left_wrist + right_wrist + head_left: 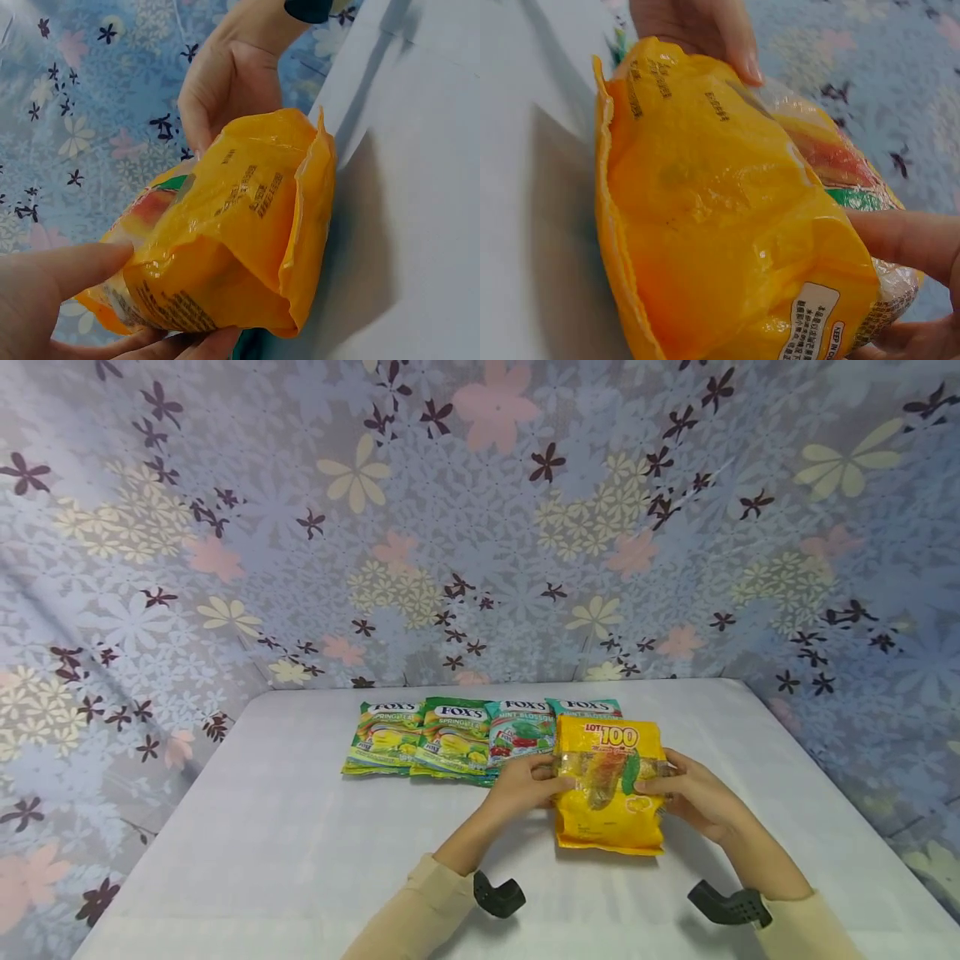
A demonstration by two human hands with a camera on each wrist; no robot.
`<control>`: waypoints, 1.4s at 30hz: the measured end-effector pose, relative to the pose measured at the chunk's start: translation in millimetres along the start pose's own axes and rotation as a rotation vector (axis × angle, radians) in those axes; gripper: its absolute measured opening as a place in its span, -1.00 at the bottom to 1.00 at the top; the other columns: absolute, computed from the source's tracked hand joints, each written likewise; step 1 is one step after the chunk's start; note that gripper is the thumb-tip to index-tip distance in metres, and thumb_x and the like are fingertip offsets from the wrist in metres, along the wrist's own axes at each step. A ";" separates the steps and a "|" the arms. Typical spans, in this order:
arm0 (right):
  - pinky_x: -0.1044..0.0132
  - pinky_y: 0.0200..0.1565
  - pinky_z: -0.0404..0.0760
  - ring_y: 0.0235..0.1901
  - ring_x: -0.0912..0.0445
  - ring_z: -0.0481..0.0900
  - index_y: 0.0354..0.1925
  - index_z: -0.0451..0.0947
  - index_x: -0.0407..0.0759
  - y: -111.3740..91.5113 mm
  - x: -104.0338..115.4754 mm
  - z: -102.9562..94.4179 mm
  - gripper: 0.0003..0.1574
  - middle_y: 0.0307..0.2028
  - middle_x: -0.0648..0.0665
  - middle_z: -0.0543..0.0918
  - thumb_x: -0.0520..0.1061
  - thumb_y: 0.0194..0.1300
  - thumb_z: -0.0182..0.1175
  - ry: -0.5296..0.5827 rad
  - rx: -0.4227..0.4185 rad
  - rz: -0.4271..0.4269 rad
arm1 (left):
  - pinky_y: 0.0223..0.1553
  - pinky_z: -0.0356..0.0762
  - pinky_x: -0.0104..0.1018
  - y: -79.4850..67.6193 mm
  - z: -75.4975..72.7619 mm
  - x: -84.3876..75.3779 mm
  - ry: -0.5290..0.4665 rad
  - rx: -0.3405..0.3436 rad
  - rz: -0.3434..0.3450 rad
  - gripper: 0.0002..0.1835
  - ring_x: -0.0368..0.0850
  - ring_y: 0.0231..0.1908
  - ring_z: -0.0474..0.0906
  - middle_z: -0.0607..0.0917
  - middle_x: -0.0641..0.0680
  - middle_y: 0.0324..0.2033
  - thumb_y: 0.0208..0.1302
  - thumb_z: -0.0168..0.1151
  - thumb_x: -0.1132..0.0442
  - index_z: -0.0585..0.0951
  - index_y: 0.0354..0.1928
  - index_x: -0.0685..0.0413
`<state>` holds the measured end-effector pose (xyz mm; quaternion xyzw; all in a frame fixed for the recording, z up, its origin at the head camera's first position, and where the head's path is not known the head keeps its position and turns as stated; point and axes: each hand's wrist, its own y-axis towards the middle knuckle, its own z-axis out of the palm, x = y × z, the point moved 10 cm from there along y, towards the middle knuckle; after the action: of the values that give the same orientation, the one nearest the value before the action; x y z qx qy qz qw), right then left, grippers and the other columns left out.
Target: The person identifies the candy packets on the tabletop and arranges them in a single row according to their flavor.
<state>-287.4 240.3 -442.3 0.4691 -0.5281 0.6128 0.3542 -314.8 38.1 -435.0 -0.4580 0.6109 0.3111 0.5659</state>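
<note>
A yellow LOT 100 candy bag (609, 827) is gripped at its two sides, tilted up off the white table. My left hand (527, 787) holds its left edge, thumb on the front and fingers behind. On the right edge my right hand (693, 793) grips it the same way. Both wrist views show the bag's bottom seam and printed text up close, with the left thumb (94, 270) and the right thumb (907, 236) pressing the front. The bag partly covers a teal Fox's Mint Blossom bag (588, 705) behind it.
Another Mint Blossom bag (520, 729) and two green Fox's Spring Tea bags, one at the far left (386, 739) and one beside it (452, 737), lie in an overlapping row along the back of the white table (300, 860). Flowered cloth (450, 527) rises behind the table.
</note>
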 end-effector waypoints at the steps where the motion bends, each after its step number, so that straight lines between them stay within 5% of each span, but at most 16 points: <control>1: -0.02 0.18 0.40 0.11 0.01 0.44 0.44 -0.70 -0.23 -0.6 -0.2 -5.2 0.35 0.45 -0.47 -0.27 -0.17 0.29 0.23 0.005 0.002 0.006 | -0.24 0.65 -0.21 3.0 3.9 -0.7 -0.020 0.002 -0.014 -0.39 -0.02 -0.11 0.66 0.63 0.23 0.04 0.19 0.39 0.18 0.46 0.25 0.27; 12: 0.18 0.05 0.49 -0.06 0.24 0.51 0.37 -0.80 -0.29 6.3 2.4 -56.9 0.31 0.44 -0.49 -0.34 -0.13 0.37 0.14 -0.038 0.032 0.022 | -0.14 0.63 -0.11 36.1 32.9 -3.5 -0.136 -0.061 -0.068 -0.53 -0.09 -0.24 0.65 0.67 0.07 -0.15 0.12 0.44 0.18 0.59 0.08 0.10; 15: 0.26 -0.01 0.53 -0.10 0.26 0.53 0.36 -0.79 -0.32 12.9 4.4 -63.9 0.28 0.44 -0.49 -0.24 -0.11 0.40 0.11 -0.049 0.037 0.027 | -0.12 0.62 -0.07 41.9 34.6 -3.5 -0.166 -0.071 -0.073 -0.56 -0.06 -0.25 0.66 0.67 0.04 -0.21 0.15 0.42 0.15 0.62 0.08 0.07; 18: 0.27 -0.05 0.55 -0.14 0.24 0.55 0.37 -0.80 -0.29 18.6 6.9 -73.6 0.28 0.36 -0.42 0.07 -0.13 0.40 0.11 -0.023 0.025 0.034 | -0.11 0.61 -0.04 49.1 39.7 -8.2 -0.193 -0.057 -0.078 -0.56 -0.03 -0.26 0.68 0.68 0.04 -0.23 0.18 0.40 0.13 0.62 0.10 0.05; 21: 0.28 -0.13 0.56 -0.21 0.22 0.56 0.36 -0.82 -0.28 22.8 9.1 -83.6 0.29 0.12 -0.11 0.38 -0.14 0.40 0.12 -0.008 0.019 0.037 | -0.11 0.61 -0.06 56.6 44.1 -12.1 -0.191 -0.062 -0.096 -0.55 -0.04 -0.26 0.68 0.68 0.04 -0.20 0.17 0.41 0.14 0.62 0.12 0.05; 25: 0.31 -0.26 0.55 -0.29 0.22 0.54 0.34 -0.86 -0.26 27.8 10.0 -95.5 0.29 -0.14 0.16 0.50 -0.16 0.41 0.10 0.004 0.022 0.035 | -0.11 0.61 -0.07 65.4 52.7 -14.7 -0.197 -0.047 -0.132 -0.48 0.00 -0.20 0.68 0.66 0.08 -0.09 0.18 0.40 0.20 0.58 0.21 0.01; 28: 0.31 -0.27 0.55 -0.28 0.20 0.55 0.33 -0.90 -0.20 33.3 9.5 -102.9 0.29 -0.17 0.14 0.54 -0.20 0.41 0.07 0.037 0.025 0.042 | -0.10 0.60 -0.04 69.8 58.3 -15.4 -0.178 -0.028 -0.154 -0.43 0.04 -0.17 0.66 0.64 0.13 -0.03 0.18 0.38 0.23 0.52 0.28 -0.07; 31: 0.30 -0.22 0.55 -0.24 0.18 0.58 0.31 -0.94 -0.14 40.8 9.4 -109.7 0.30 0.05 -0.10 0.48 -0.21 0.41 0.06 0.049 0.023 0.050 | -0.07 0.59 -0.04 73.0 60.9 -15.3 -0.168 -0.033 -0.176 -0.39 0.03 -0.18 0.66 0.63 0.16 0.01 0.17 0.37 0.26 0.50 0.30 -0.13; 34: 0.33 -0.25 0.53 -0.27 0.20 0.59 0.29 -0.96 -0.11 47.4 10.2 -114.6 0.29 0.42 -0.41 -0.03 -0.23 0.42 0.03 0.057 0.030 0.054 | -0.07 0.59 -0.08 76.2 61.0 -18.3 -0.141 -0.059 -0.174 -0.39 0.01 -0.20 0.67 0.63 0.17 0.00 0.16 0.37 0.28 0.50 0.30 -0.13; 37: 0.36 -0.28 0.52 -0.33 0.24 0.58 0.28 -0.97 -0.10 51.1 12.1 -118.2 0.27 0.44 -0.28 -0.60 -0.26 0.43 0.00 0.085 0.045 0.052 | -0.09 0.60 -0.09 78.9 62.2 -23.8 -0.095 -0.079 -0.159 -0.40 0.01 -0.20 0.66 0.67 0.14 -0.11 0.17 0.37 0.26 0.51 0.29 -0.15; 42: 0.35 -0.22 0.51 -0.32 0.26 0.56 0.27 -0.98 -0.10 54.3 15.1 -124.2 0.31 0.42 -0.24 -0.64 -0.27 0.41 0.03 0.105 0.045 0.062 | -0.12 0.60 -0.03 82.2 65.5 -28.3 -0.115 -0.117 -0.145 -0.44 0.06 -0.20 0.65 0.66 0.12 -0.11 0.19 0.36 0.30 0.53 0.27 -0.12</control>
<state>-367.5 350.6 -445.3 0.4277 -0.5091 0.6591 0.3515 -364.8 134.6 -429.6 -0.5146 0.5236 0.3301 0.5933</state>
